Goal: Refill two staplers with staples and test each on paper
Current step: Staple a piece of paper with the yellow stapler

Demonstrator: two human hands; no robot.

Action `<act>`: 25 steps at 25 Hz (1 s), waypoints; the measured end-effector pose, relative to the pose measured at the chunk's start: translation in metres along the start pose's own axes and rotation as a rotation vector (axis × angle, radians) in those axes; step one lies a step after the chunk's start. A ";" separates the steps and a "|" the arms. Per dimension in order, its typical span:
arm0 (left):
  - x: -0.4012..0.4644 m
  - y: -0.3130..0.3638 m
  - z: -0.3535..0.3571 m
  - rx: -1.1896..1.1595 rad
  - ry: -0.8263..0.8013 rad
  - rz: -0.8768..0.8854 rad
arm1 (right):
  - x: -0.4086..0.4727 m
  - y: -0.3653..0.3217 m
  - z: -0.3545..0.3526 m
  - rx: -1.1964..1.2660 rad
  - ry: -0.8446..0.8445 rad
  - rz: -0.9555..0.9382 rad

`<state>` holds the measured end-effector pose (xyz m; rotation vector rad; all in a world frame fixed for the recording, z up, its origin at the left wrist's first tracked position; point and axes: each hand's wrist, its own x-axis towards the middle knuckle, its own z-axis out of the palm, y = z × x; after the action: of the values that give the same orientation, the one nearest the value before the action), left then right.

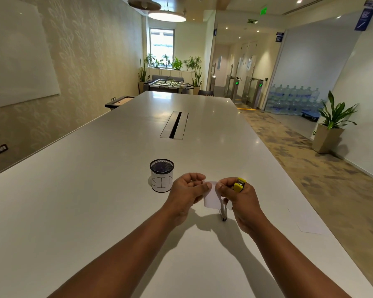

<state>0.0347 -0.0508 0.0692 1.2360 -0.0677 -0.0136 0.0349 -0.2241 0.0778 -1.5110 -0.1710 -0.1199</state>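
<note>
Both hands hold a small white slip of paper (211, 195) above the white table (95, 201). My left hand (186, 191) pinches the slip's top left corner. My right hand (237, 195) pinches its top right corner and also grips a yellow stapler (239, 184), whose end pokes out between the fingers. On the table under the paper lies a grey metal stapler (223, 212), mostly hidden by the slip and my right hand.
A black mesh cup labelled BIN (162, 176) stands just left of my hands. A white sheet of paper (310, 222) lies near the table's right edge. A cable slot (174, 125) runs along the table's middle farther back.
</note>
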 end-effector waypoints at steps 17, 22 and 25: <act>0.001 -0.016 0.015 0.199 0.234 0.122 | -0.003 0.004 0.005 -0.064 0.017 -0.019; -0.002 -0.018 0.013 0.559 0.209 0.264 | -0.005 0.001 0.010 -0.017 0.048 -0.009; -0.002 -0.019 0.011 0.591 0.203 0.286 | -0.007 0.002 0.012 -0.007 0.082 -0.002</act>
<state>0.0322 -0.0674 0.0550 1.8007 -0.0732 0.4053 0.0282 -0.2121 0.0751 -1.5096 -0.1066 -0.1843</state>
